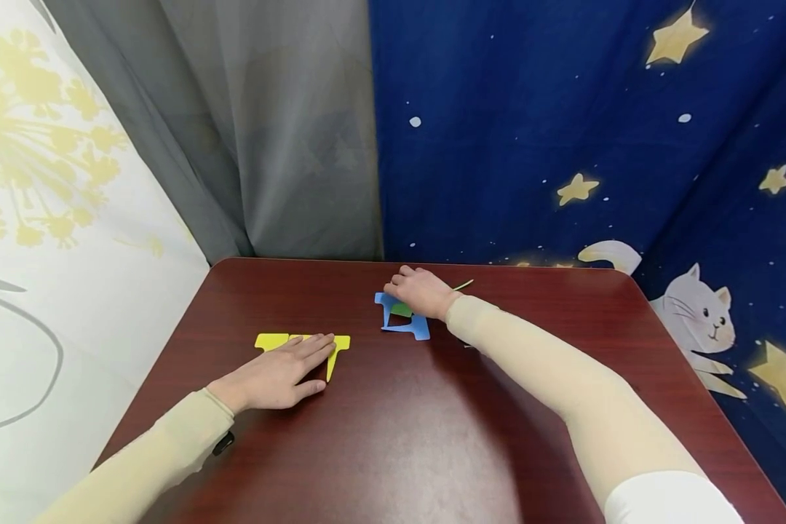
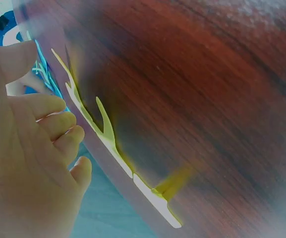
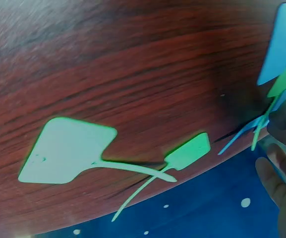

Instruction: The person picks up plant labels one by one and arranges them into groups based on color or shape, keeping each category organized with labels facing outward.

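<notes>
Two yellow T-shaped plant labels [image 1: 341, 342] lie side by side on the table. My left hand [image 1: 278, 375] is over them with its fingers stretched out, hiding part of both. In the left wrist view, the palm side of that hand shows beside the labels' edges. Farther off, blue plant labels [image 1: 418, 329] lie at angles to each other. Bent over them, my right hand [image 1: 422, 291] pinches a green plant label [image 3: 284, 82], seen most plainly in the right wrist view. The fingertips are partly hidden there.
Two more green plant labels, one large [image 3: 68, 151] and one smaller [image 3: 190, 151], lie by the table's far edge with their stems crossing. The dark red wooden table [image 1: 393, 437] ends at grey [image 1: 301, 131] and blue star-patterned curtains [image 1: 498, 145].
</notes>
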A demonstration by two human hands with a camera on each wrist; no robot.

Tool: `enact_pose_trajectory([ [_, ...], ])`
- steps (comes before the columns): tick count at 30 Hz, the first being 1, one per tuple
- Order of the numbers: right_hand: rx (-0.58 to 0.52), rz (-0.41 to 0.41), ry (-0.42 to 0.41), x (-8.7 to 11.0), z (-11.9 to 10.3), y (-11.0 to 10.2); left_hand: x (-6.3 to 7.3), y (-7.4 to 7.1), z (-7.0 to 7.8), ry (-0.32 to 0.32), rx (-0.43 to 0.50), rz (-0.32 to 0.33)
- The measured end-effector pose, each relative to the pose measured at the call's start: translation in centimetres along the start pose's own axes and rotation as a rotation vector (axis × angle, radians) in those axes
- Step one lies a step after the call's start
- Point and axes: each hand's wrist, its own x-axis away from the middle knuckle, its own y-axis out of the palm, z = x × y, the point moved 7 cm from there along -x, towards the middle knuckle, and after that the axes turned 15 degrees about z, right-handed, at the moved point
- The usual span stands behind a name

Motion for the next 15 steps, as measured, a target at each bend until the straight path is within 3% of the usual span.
enact_pose_trajectory([
  [4, 0.045, -0.029, -0.009, 0.28, 0.35, 0.33, 0.08, 0.08, 0.07, -0.006, 0.006, -0.007],
  [15, 0.104, 0.044, -0.046, 0.87, 0.89, 0.23, 0.16, 0.11, 0.03, -0.027, 0.007, -0.014],
])
